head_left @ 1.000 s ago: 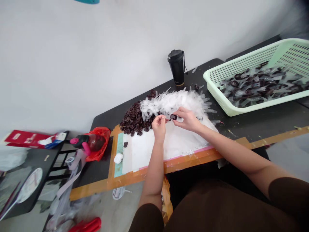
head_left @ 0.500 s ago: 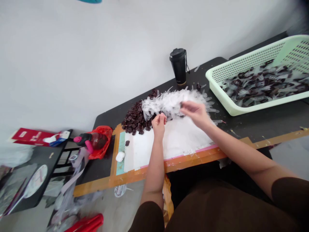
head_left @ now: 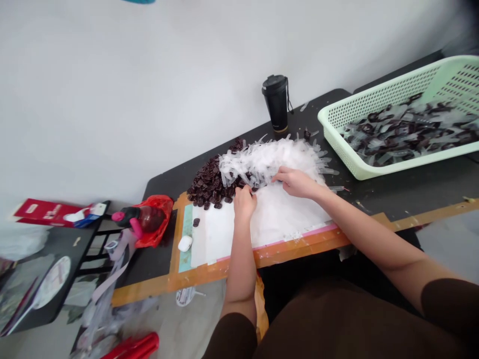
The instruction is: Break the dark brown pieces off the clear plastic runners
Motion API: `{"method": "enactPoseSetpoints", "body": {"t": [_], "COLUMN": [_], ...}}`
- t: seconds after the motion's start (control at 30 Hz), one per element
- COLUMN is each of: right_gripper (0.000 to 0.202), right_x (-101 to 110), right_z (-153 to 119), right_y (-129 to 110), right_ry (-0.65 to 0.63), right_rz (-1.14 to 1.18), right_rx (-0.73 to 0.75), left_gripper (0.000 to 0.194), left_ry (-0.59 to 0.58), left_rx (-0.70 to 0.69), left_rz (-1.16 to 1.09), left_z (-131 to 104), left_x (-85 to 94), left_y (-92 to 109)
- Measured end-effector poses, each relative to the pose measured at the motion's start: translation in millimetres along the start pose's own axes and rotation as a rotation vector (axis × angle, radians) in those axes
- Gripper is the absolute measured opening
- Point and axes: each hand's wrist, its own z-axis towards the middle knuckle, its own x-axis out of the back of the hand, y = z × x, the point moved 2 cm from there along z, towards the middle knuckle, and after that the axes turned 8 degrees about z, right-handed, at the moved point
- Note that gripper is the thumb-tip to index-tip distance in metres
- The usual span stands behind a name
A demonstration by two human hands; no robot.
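My left hand (head_left: pixel 245 202) is at the front edge of a pile of small dark brown pieces (head_left: pixel 209 182). Its fingers are drawn together, and whatever lies between them is hidden. To the right, my right hand (head_left: pixel 297 183) touches the front of a heap of whitish, see-through strips (head_left: pixel 277 154). Thumb and fingers there are pinched; what they hold is too small to make out. Both heaps lie partly on a white sheet (head_left: pixel 292 214) on the table. One dark piece (head_left: pixel 196 222) lies apart at the left.
A pale green basket (head_left: pixel 359 167) of dark pieces with clear strips stands at the right. Behind the strips is a black tumbler (head_left: pixel 276 104). A white case (head_left: pixel 184 243) lies left, beside a red bag (head_left: pixel 164 202) with a bottle. Orange tape (head_left: pixel 284 253) edges the table.
My right hand has come down and slightly left to the front of the strips, no longer showing the dark piece at its fingertips. My left hand has dipped to the dark pile's edge.
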Motion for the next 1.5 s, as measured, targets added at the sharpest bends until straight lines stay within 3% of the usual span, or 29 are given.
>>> {"method": "enactPoseSetpoints", "body": {"t": [0.07,0.17,0.3,0.37,0.47,0.57,0.67,0.77,0.93,1.07,1.27,1.5], "right_gripper": [0.048,0.049,0.040,0.029,0.015,0.018,0.023,0.038,0.032,0.068,0.027,0.029], "right_x": [4,6,-1,-4,-5,0,7,10,5,0,-5,-17], "right_z": [-1,-2,-3,-3,0,4,6,6,7,7,8,8], "right_y": [3,0,-7,-5,-2,-2,-7,-13,-13,-7,-4,-12], "right_ry": [-0.003,-0.090,-0.302,-0.329,-0.235,-0.037,0.131,0.183,0.289,0.382,0.326,0.318], "right_rz": [-0.029,0.034,0.050,0.014,0.078,0.263,0.582,0.881,0.985,0.984,0.966,0.819], "right_rx": [-0.028,0.075,0.233,0.248,0.202,0.068,-0.108,-0.182,-0.225,-0.230,-0.236,-0.288], "left_gripper": [0.019,0.020,0.024,0.025,0.028,0.036,0.039,0.038,0.033,0.032,0.030,0.033], "left_ry": [-0.010,0.003,0.068,0.078,-0.016,-0.110,-0.201,-0.327,-0.386,-0.359,-0.239,-0.176], "left_rx": [-0.013,-0.020,-0.054,-0.059,-0.048,-0.068,-0.065,-0.037,-0.007,0.004,0.027,-0.024], "left_rz": [-0.008,-0.087,-0.340,-0.522,-0.886,-1.250,-1.476,-1.615,-1.738,-1.760,-1.714,-1.687], "left_z": [-2,-2,1,4,6,4,0,-3,-2,0,2,-2], "left_x": [0.1,-0.9,-4.6,-6.9,-9.2,-6.9,-4.6,-5.4,-6.6,-7.9,-12.4,-17.9], "left_y": [1,0,-3,-3,4,15,24,28,28,27,28,38]}}
